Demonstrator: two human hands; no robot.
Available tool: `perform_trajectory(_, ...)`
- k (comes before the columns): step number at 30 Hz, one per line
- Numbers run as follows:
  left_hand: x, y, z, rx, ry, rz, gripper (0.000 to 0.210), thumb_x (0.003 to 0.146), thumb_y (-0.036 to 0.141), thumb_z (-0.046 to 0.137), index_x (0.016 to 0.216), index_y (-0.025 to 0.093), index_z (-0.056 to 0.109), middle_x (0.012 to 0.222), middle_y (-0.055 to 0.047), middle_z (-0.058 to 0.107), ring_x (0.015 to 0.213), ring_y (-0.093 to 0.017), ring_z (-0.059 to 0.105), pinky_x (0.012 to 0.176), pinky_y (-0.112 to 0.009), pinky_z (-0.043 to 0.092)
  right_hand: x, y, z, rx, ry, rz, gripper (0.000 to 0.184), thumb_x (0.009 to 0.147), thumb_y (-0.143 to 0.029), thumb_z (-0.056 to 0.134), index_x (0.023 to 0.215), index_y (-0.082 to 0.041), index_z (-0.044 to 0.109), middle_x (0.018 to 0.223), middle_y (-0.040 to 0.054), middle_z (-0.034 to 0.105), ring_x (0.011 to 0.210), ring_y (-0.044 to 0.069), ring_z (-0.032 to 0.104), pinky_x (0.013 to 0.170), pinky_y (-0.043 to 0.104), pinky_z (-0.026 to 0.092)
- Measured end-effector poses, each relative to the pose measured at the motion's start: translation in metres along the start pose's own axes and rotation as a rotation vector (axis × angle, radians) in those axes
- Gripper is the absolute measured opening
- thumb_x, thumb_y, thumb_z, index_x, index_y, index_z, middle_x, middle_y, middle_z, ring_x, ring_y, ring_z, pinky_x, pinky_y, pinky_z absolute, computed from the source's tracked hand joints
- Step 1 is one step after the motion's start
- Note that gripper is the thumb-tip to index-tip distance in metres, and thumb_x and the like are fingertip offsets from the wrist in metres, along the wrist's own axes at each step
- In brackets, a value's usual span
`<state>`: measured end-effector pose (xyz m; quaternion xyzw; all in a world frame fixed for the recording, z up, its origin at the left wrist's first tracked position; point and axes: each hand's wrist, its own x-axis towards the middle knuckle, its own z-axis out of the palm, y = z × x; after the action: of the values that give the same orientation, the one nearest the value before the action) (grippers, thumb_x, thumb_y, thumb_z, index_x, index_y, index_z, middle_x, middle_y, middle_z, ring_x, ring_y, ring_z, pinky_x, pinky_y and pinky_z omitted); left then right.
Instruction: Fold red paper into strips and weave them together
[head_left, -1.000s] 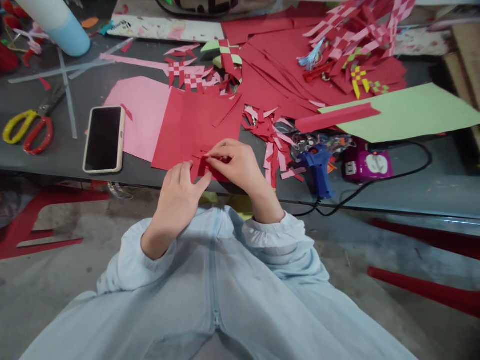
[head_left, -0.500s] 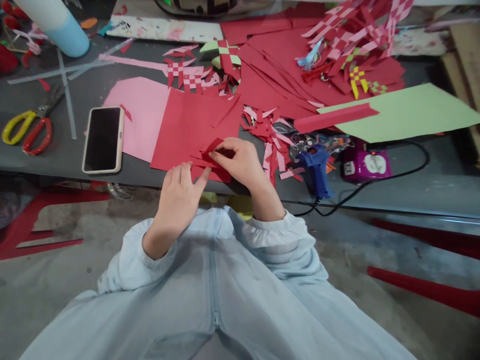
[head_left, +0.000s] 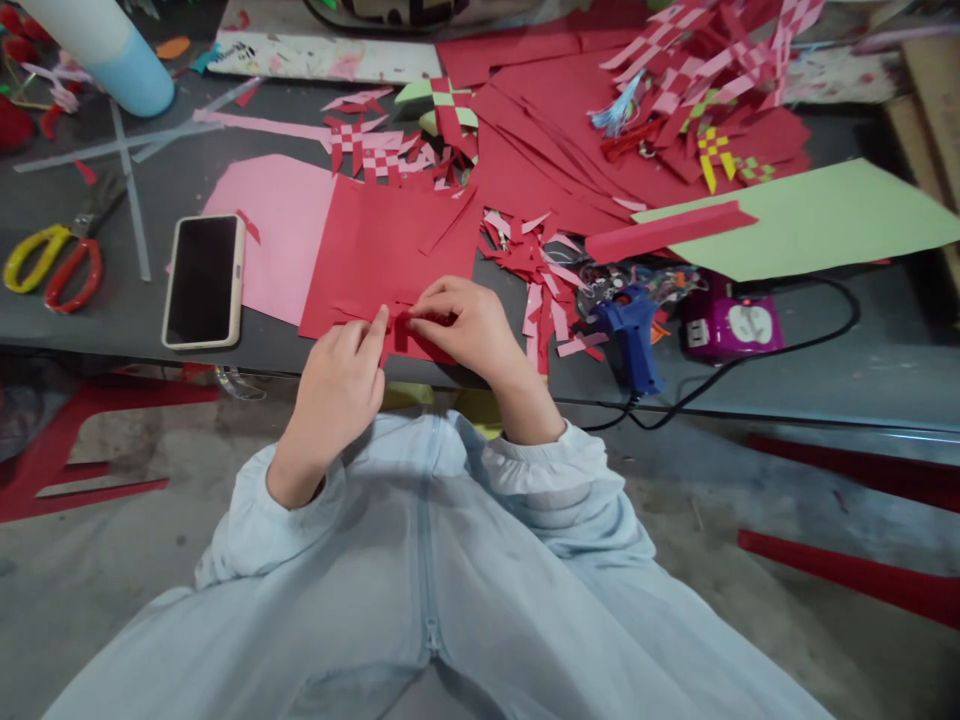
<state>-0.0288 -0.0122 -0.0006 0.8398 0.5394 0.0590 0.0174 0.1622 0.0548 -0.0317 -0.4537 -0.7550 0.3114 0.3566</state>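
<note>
My right hand [head_left: 469, 325] pinches a narrow red paper strip [head_left: 402, 328] between thumb and fingertips, low over the table's near edge. Close on its left, my left hand [head_left: 341, 380] rests with fingers stretched over the near edge of a red paper sheet [head_left: 382, 235], the index fingertip beside the strip. More thin red strips lie around the fingertips, partly hidden by both hands. A pink paper sheet [head_left: 281, 230] lies partly under the red one. Woven pink-and-red paper pieces [head_left: 379, 155] lie beyond the sheet.
To the left are a phone [head_left: 202, 282] and scissors [head_left: 75, 240]. On the right, a blue glue gun [head_left: 631, 340] with a black cord lies by a purple box [head_left: 731, 325]. A pale green sheet [head_left: 817, 225], paper scraps [head_left: 536, 260] and a white-and-blue bottle [head_left: 112, 60] are also on the table.
My right hand has shifted slightly left with the red strip, now turned more upright. My left hand has moved a little left, its thumb drawn in and index finger extended.
</note>
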Motion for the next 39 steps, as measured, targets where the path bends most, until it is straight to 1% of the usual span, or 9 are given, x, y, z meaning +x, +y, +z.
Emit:
perform_trajectory(9,-0.001,-0.002,0.0,-0.117,0.035,-0.009,0.06,0.091,0.014,0.04,0.151,0.006,0.039,0.135,-0.02,0.06,0.116,-0.03,0.06,0.1,-0.046,0.05,-0.007,0.003,0.004,-0.196,-0.049,-0.206,0.021,0.09,-0.02,0.062,0.095,-0.021,0.082,0.094,0.0085,0.067,0.091,0.022,0.058,0.085,0.039,0.047)
perform_trajectory(14,-0.005,0.0,-0.006,-0.183,0.171,0.081,0.065,0.089,0.006,0.038,0.153,0.015,0.039,0.146,-0.015,0.056,0.129,-0.026,0.056,0.107,-0.043,0.047,-0.009,0.006,0.003,-0.172,-0.038,-0.252,0.022,0.089,-0.017,0.058,0.091,-0.019,0.079,0.097,0.0093,0.069,0.092,0.022,0.06,0.086,0.039,0.048)
perform_trajectory(17,-0.008,0.0,-0.008,-0.172,0.244,0.104,0.062,0.087,0.003,0.037,0.146,0.017,0.05,0.137,-0.012,0.064,0.124,-0.024,0.059,0.105,-0.043,0.047,-0.008,0.007,0.003,-0.091,0.027,-0.239,0.02,0.083,-0.012,0.056,0.086,-0.018,0.075,0.097,0.0076,0.072,0.092,0.02,0.064,0.085,0.036,0.05)
perform_trajectory(20,-0.01,-0.001,-0.005,-0.113,0.241,0.122,0.047,0.09,0.007,0.04,0.126,0.02,0.067,0.123,-0.009,0.072,0.117,-0.027,0.061,0.102,-0.046,0.048,-0.008,0.004,0.0,-0.033,0.133,-0.186,0.02,0.08,-0.011,0.055,0.087,-0.019,0.071,0.094,0.0061,0.074,0.092,0.02,0.067,0.086,0.036,0.051)
perform_trajectory(22,-0.011,-0.002,-0.003,-0.081,0.22,0.147,0.041,0.092,0.009,0.041,0.116,0.019,0.072,0.117,-0.007,0.075,0.115,-0.028,0.061,0.099,-0.047,0.049,-0.009,0.0,-0.002,-0.012,0.223,-0.143,0.017,0.083,-0.014,0.052,0.086,-0.02,0.068,0.091,0.0062,0.074,0.092,0.021,0.067,0.088,0.038,0.051)
perform_trajectory(26,-0.013,-0.002,0.001,-0.094,0.155,0.148,0.039,0.094,0.011,0.042,0.116,0.02,0.073,0.115,-0.008,0.076,0.112,-0.029,0.06,0.097,-0.049,0.049,-0.013,-0.01,-0.01,-0.028,0.332,-0.055,0.021,0.091,-0.021,0.046,0.09,-0.021,0.066,0.092,0.0082,0.072,0.092,0.022,0.065,0.09,0.04,0.049)
perform_trajectory(30,-0.015,-0.003,0.001,-0.146,0.152,0.116,0.039,0.093,0.011,0.043,0.116,0.023,0.073,0.116,-0.007,0.076,0.112,-0.028,0.061,0.098,-0.051,0.048,-0.015,-0.019,-0.017,-0.084,0.251,-0.046,0.028,0.098,-0.027,0.042,0.096,-0.021,0.07,0.097,0.0091,0.072,0.095,0.023,0.064,0.092,0.042,0.048)
perform_trajectory(35,-0.016,-0.004,0.001,-0.112,0.218,0.035,0.036,0.094,0.014,0.043,0.114,0.018,0.074,0.115,-0.011,0.074,0.108,-0.028,0.062,0.096,-0.048,0.051,-0.019,-0.019,-0.013,-0.248,0.064,-0.134,0.024,0.097,-0.033,0.055,0.099,-0.022,0.076,0.108,0.0095,0.071,0.103,0.025,0.06,0.1,0.045,0.045)
perform_trajectory(39,-0.015,-0.002,0.002,-0.082,0.174,0.12,0.037,0.094,0.013,0.045,0.118,0.019,0.073,0.128,-0.012,0.069,0.122,-0.031,0.057,0.101,-0.05,0.049,-0.023,-0.012,-0.006,-0.352,-0.003,-0.126,0.022,0.094,-0.027,0.059,0.102,-0.021,0.078,0.113,0.0109,0.069,0.108,0.027,0.057,0.1,0.045,0.045)
